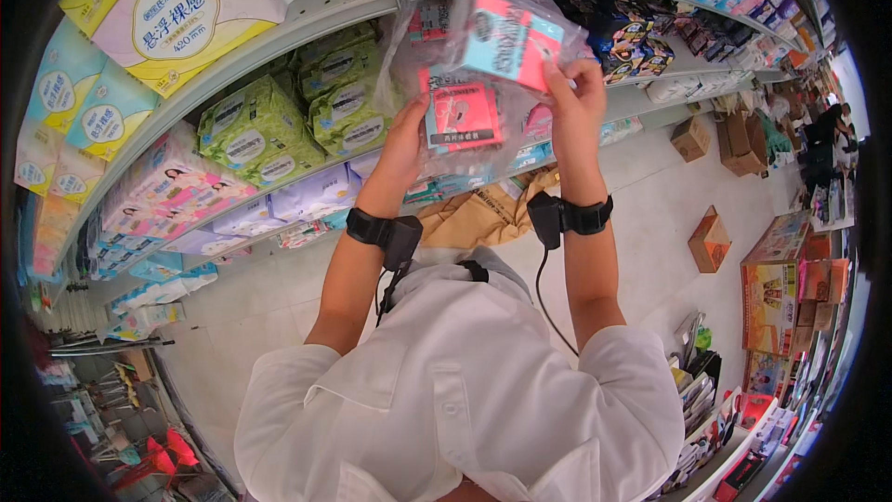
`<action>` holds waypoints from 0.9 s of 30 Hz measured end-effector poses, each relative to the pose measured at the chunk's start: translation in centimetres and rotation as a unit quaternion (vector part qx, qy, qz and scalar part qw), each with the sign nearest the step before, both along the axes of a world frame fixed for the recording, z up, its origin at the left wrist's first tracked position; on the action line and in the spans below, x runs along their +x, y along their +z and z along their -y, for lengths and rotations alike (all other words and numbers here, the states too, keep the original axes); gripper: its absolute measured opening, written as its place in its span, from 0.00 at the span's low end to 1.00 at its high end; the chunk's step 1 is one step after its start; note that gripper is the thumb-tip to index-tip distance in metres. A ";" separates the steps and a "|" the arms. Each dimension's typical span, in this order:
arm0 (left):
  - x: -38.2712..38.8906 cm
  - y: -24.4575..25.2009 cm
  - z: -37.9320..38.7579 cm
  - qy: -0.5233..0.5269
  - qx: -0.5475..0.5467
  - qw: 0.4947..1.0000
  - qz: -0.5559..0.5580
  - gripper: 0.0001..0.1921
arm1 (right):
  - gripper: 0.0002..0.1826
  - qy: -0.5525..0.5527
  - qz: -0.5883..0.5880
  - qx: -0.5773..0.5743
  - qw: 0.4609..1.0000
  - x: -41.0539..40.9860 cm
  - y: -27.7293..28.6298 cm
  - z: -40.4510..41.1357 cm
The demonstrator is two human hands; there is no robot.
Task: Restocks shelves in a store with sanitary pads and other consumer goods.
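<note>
In front of the shelf my right hand (577, 94) grips the corner of a pink and light-blue packet (512, 38), which is tilted and slightly blurred. Clear plastic film (456, 167) surrounds it and hangs below. My left hand (404, 143) has hold of the left side of this clear bag. A pink packet (463, 111) with a dark printed band lies within the film, close to my left fingers. Whether the upper packet is inside the film or in front of it, I cannot tell.
Green packs (261, 129) stand on the shelf to the left, below large yellow and pink packs (188, 21). Brown crumpled paper (481, 216) lies on the floor under my hands. Cardboard boxes (742, 143) and a small carton (709, 240) sit to the right.
</note>
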State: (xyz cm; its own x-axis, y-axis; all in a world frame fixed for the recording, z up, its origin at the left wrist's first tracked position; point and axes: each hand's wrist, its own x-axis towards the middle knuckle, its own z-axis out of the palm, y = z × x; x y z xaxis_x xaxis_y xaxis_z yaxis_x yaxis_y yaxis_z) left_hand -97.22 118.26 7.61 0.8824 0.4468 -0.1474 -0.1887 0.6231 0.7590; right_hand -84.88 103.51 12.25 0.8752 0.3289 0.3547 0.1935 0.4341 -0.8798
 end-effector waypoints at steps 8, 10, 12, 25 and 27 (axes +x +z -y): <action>0.5 -0.2 -0.7 0.084 0.012 0.992 0.098 0.13 | 0.18 0.052 -0.262 0.163 0.950 -0.9 -3.8 2.3; 0.8 -1.0 -1.2 0.074 -0.052 0.990 0.113 0.15 | 0.17 0.047 -0.236 0.161 0.957 -2.0 -4.5 1.3; 1.1 -0.4 -0.5 0.085 -0.010 0.988 0.128 0.18 | 0.17 0.042 -0.227 0.132 0.964 -3.0 -5.8 0.5; 0.8 1.7 -0.2 0.077 0.077 0.985 0.131 0.33 | 0.32 0.307 0.021 -0.211 0.928 -4.1 -5.0 2.1; 0.6 1.6 -0.4 0.071 0.102 0.984 0.131 0.34 | 0.41 0.345 -0.098 -0.043 0.933 -3.7 -3.9 3.1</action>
